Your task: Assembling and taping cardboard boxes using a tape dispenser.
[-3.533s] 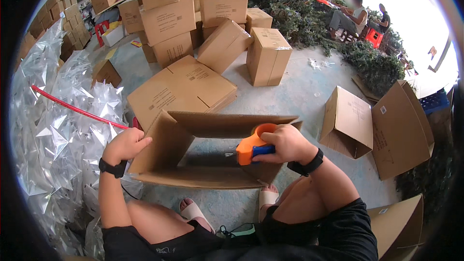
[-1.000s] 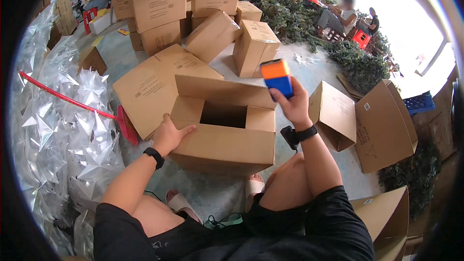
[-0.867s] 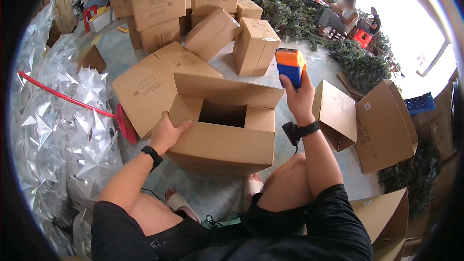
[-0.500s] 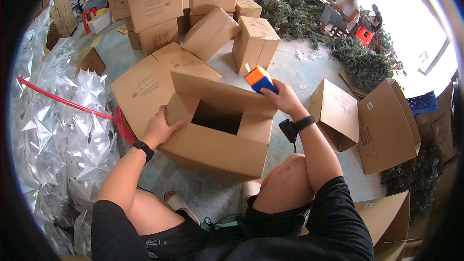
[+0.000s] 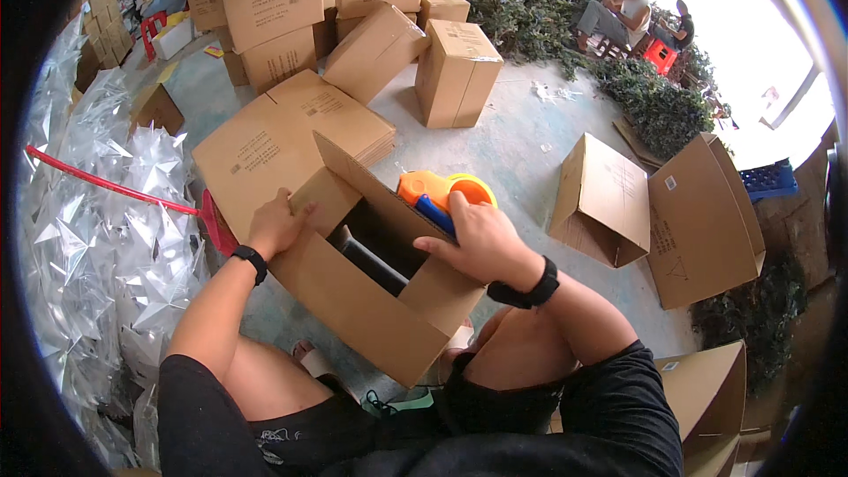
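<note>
The right hand has its grip wrapped around an orange tape dispenser with a blue handle, fingers closed over the handle from the near side; the dispenser sits at the far rim of an open cardboard box, at about 1 o'clock from the box's middle. The left hand lies at 10 o'clock on the same box, palm flat and fingers spread wide against a raised flap, pressing on it rather than closing around anything. Each wrist wears a black band.

The box is tilted, its opening facing up and away, dark inside, and it rests against the person's bare knees at 6 o'clock. Behind it at 11 o'clock lies a stack of flattened cartons on the concrete floor. At 9 o'clock a heap of shiny silver star-shaped pieces fills the left side, with a red stick lying across it. At 12 o'clock stand sealed boxes, some stacked. At 3 o'clock two opened empty cartons lie on their sides. Beyond, at 1 o'clock, green foliage is piled on the floor, and two seated people are well apart from the work.
</note>
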Available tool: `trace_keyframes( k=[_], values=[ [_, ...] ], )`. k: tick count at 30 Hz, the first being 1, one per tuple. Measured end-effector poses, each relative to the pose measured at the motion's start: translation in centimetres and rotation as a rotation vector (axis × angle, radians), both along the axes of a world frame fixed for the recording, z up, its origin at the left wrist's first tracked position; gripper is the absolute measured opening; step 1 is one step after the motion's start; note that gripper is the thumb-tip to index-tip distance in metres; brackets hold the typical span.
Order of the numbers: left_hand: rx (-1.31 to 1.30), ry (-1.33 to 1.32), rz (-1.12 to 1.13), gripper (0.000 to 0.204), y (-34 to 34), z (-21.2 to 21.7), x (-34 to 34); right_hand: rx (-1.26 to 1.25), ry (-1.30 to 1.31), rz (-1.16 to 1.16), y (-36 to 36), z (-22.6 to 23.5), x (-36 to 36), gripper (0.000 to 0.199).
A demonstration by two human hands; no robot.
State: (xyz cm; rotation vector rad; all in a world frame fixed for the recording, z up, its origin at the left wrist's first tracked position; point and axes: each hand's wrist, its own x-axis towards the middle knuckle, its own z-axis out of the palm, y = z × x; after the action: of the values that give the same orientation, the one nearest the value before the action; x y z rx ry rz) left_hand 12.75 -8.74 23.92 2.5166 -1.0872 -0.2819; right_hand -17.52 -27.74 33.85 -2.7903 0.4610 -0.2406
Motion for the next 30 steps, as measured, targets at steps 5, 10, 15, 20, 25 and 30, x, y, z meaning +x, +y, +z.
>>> trace_keyframes(
  k=[5,10,15,20,25,30],
  values=[
    [-0.022,-0.027,-0.023,0.071,-0.1,-0.4,0.4,0.027,-0.057,-0.115,2.4,-0.7,-0.6,0.066],
    [-0.098,0.002,0.003,0.079,-1.0,-1.4,0.6,-0.029,-0.085,-0.032,5.1,-3.2,-0.6,0.068],
    [-0.108,0.109,0.132,0.082,-1.9,-2.2,2.0,-0.224,-0.009,0.134,6.2,-6.0,-0.1,0.072],
    [-0.041,0.022,0.041,0.065,-2.6,-1.2,0.9,-0.287,-0.033,0.196,6.6,-7.7,-0.2,0.076],
    [0.040,-0.051,0.100,0.056,-1.7,-1.5,-0.1,-0.259,-0.017,0.207,6.4,-7.3,-0.2,0.071],
    [0.053,-0.011,0.043,0.054,1.9,-1.3,-1.2,-0.142,0.030,0.243,6.8,-7.4,-0.3,0.064]
  ],
)
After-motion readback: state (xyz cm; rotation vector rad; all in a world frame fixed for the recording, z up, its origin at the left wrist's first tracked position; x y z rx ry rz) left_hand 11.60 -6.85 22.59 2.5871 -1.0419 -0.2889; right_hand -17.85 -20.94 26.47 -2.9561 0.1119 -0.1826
